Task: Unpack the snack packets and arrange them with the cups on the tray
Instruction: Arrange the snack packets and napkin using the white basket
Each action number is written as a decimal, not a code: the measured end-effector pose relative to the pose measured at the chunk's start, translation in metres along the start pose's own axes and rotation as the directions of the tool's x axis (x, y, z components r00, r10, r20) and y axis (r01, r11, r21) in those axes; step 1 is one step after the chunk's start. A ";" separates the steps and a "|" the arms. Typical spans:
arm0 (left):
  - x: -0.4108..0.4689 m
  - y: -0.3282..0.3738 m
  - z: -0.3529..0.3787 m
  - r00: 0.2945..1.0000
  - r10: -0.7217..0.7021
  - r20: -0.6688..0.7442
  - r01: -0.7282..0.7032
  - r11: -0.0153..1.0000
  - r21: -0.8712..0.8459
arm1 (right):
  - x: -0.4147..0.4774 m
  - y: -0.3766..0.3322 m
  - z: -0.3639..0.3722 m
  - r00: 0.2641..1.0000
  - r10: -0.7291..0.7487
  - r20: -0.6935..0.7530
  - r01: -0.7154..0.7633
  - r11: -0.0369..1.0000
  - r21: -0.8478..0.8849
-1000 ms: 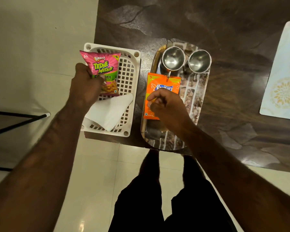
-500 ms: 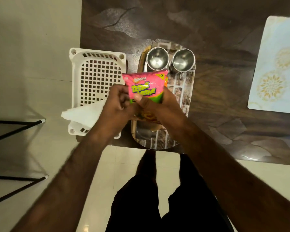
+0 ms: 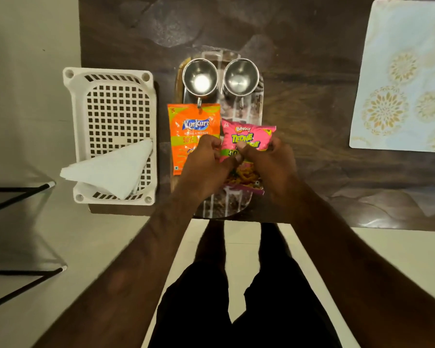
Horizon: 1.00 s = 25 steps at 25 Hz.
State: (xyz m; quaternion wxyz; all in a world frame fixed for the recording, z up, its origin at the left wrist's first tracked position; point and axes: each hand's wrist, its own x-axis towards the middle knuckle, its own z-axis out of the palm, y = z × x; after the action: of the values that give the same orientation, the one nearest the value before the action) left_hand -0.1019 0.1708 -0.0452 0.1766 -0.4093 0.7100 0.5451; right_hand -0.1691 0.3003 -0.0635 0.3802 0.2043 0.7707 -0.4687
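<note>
**Pink Packet Being Held Over the Tray**

The shiny, crinkly pink packet [image 3: 246, 141] is being pinched at its sides by the curled fingers of the left hand [image 3: 204, 167] and right hand [image 3: 269, 164], over the long patterned tray [image 3: 224, 204]. The flat orange packet [image 3: 194, 126] is lying on the tray beside it, below two round metal cups [image 3: 200, 76]. A folded white napkin [image 3: 108, 169] is being carried in the holey plastic basket [image 3: 111, 109].

Orange packet [image 3: 186, 126], pink packet [image 3: 248, 139], cups [image 3: 200, 77] on tray [image 3: 258, 110].

Dark brown stone-look table [image 3: 312, 46]; pale tiled floor [image 3: 23, 109]; black metal legs [image 3: 10, 189] at left; floral mat [image 3: 407, 71] rt.
</note>
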 end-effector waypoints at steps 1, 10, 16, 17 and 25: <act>0.001 0.001 -0.002 0.998 0.058 -0.014 -0.056 0.993 0.099 | 0.004 -0.003 0.000 1.000 -0.011 -0.010 0.011 1.000 -0.022; 0.010 -0.009 -0.033 0.951 0.304 0.062 -0.227 0.543 0.809 | 0.017 -0.028 -0.009 0.984 -0.174 -0.047 0.153 0.943 -0.296; 0.014 -0.016 -0.041 0.928 0.347 0.133 -0.302 0.495 0.815 | 0.020 -0.032 0.000 0.973 -0.222 -0.068 0.188 0.925 -0.329; 0.015 -0.018 -0.042 0.925 0.355 0.138 -0.311 0.497 0.810 | 0.020 -0.031 0.000 0.970 -0.230 -0.079 0.193 0.924 -0.330; 0.018 -0.020 -0.044 0.912 0.388 0.133 -0.333 0.510 0.793 | 0.022 -0.023 0.011 0.925 -0.330 -0.189 0.262 0.913 -0.312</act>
State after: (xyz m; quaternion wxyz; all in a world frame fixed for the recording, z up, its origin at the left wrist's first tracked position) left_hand -0.0887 0.1220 -0.0552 0.2023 -0.1454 0.9518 0.1787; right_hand -0.1937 0.2784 -0.0704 0.2345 0.0830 0.8914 -0.3789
